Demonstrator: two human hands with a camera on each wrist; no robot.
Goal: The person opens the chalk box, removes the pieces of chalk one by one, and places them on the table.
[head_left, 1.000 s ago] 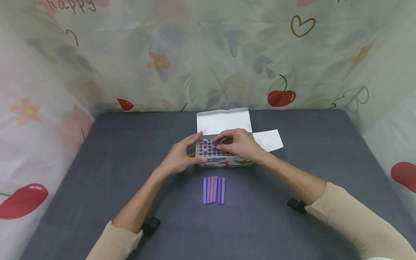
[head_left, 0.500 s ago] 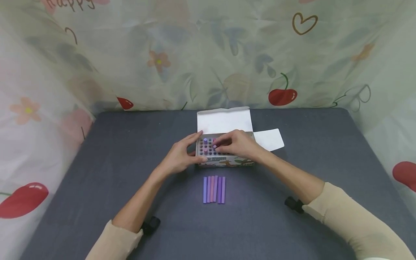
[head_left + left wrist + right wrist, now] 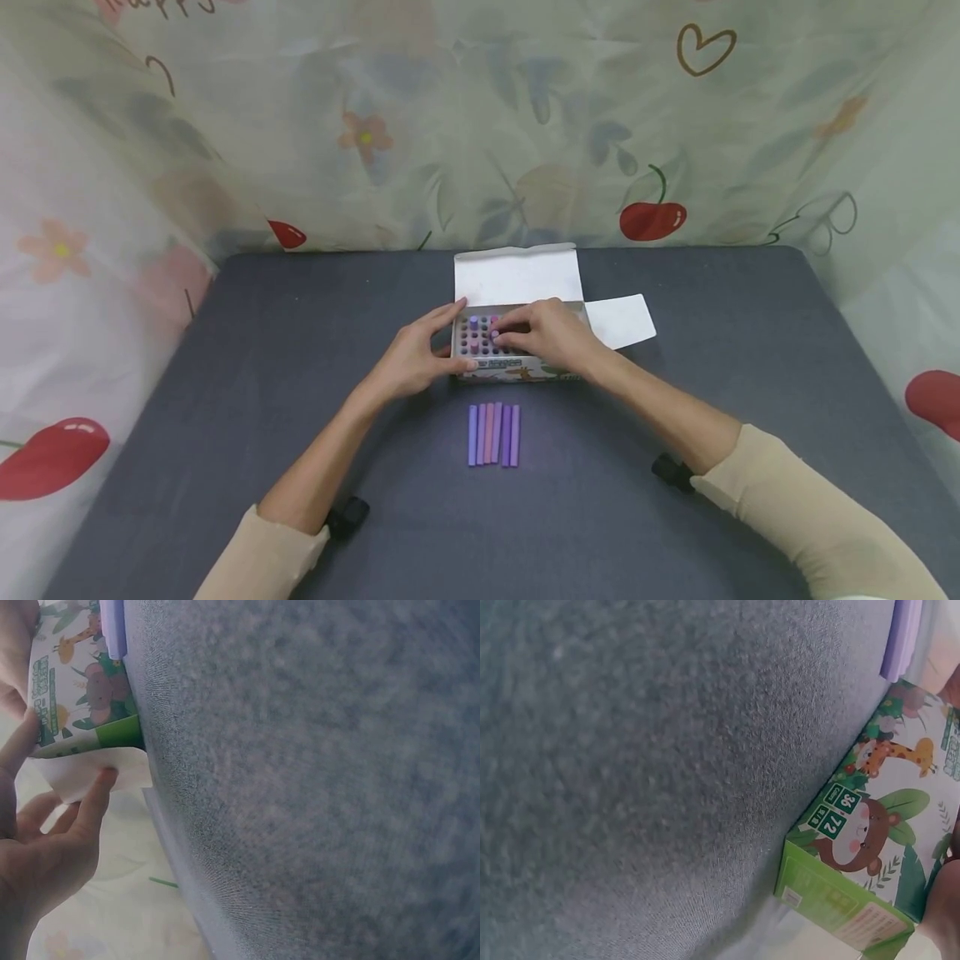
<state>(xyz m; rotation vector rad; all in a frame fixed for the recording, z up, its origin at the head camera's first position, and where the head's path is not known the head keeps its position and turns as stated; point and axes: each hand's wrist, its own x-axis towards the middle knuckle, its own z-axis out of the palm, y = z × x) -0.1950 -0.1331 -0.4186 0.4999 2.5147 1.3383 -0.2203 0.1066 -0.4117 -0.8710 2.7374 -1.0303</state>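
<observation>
A printed cardboard box (image 3: 517, 369) stands with its lid folded back, showing a grid of holes. My left hand (image 3: 408, 361) grips its left end, thumb at the front and index finger at the back corner; in the left wrist view other fingers touch a white side flap (image 3: 94, 772). My right hand (image 3: 558, 333) reaches over the holes, thumb and index finger pinching the top of a purple crayon-like stick (image 3: 495, 335). Another purple stick (image 3: 474, 323) and a pink one (image 3: 475, 347) stand upright in holes on the left. The right hand covers the grid's right part.
Several purple and pink sticks (image 3: 489, 433) lie side by side on the dark grey table (image 3: 600, 500) in front of the box. A white flap (image 3: 621, 322) sticks out to the box's right. A printed curtain (image 3: 480, 125) hangs behind and at both sides.
My right thumb and index finger have drawn slightly closer together at the purple stick. The left hand and box stay put; the head view has shifted slightly.
</observation>
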